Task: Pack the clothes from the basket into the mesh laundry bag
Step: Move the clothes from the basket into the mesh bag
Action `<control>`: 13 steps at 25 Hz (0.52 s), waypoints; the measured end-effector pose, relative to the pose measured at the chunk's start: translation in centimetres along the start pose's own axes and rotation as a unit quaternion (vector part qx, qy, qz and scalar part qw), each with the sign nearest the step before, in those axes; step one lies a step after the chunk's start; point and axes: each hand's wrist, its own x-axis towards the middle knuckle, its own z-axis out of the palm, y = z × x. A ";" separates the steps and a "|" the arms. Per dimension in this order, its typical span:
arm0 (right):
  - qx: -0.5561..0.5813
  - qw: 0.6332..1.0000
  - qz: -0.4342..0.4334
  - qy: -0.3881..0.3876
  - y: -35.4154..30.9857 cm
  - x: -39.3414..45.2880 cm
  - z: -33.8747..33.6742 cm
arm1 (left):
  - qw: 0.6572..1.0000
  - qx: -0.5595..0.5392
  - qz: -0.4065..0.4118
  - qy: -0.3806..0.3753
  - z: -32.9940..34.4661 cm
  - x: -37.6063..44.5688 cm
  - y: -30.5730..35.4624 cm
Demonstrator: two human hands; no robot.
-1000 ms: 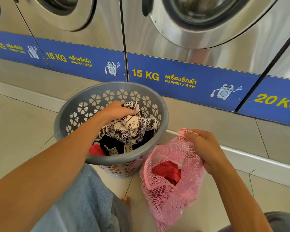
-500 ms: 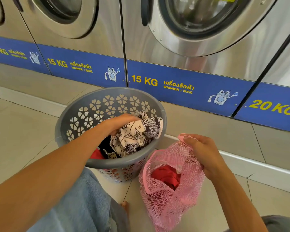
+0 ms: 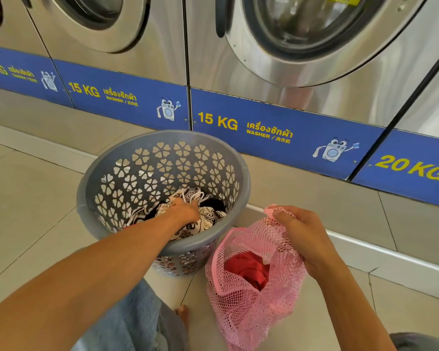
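I see the round grey plastic basket [image 3: 107, 173] open at the top, its far half clear above the patterned clothes [image 3: 208, 216]. Just right of it, the pink mesh laundry bag [image 3: 249, 310] gapes open above a red garment [image 3: 249, 269]. Steel washers [image 3: 314, 97] wall off the space behind the basket.

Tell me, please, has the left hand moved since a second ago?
Yes. The left hand has gone deeper into the basket, from level with its near rim down to the patterned cloth inside.
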 end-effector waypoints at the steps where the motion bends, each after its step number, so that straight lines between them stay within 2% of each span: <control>1: -0.001 1.000 -0.002 0.001 0.0 0.0 -0.1 | 1.000 -0.005 0.002 0.021 0.8 0.3 -0.2; 6: 0.012 1.000 -0.010 0.009 -0.4 -0.2 -1.1 | 0.987 -0.112 0.032 0.107 -1.6 0.1 -1.1; 8: 0.022 1.000 -0.014 0.007 -0.7 -0.5 -1.4 | 0.972 -0.184 0.016 0.145 -3.7 -0.8 -1.9; 10: 0.031 0.999 -0.016 0.006 -1.0 -0.9 -1.7 | 0.929 -0.327 0.020 0.170 -5.6 -2.2 -2.4; 11: 0.036 0.999 -0.018 0.006 -1.1 -1.1 -1.9 | 0.895 -0.408 0.021 0.176 -6.6 -3.5 -2.3; 13: 0.050 0.998 -0.021 0.008 -1.2 -1.6 -2.5 | 0.805 -0.562 0.035 0.186 -8.5 -6.2 -2.0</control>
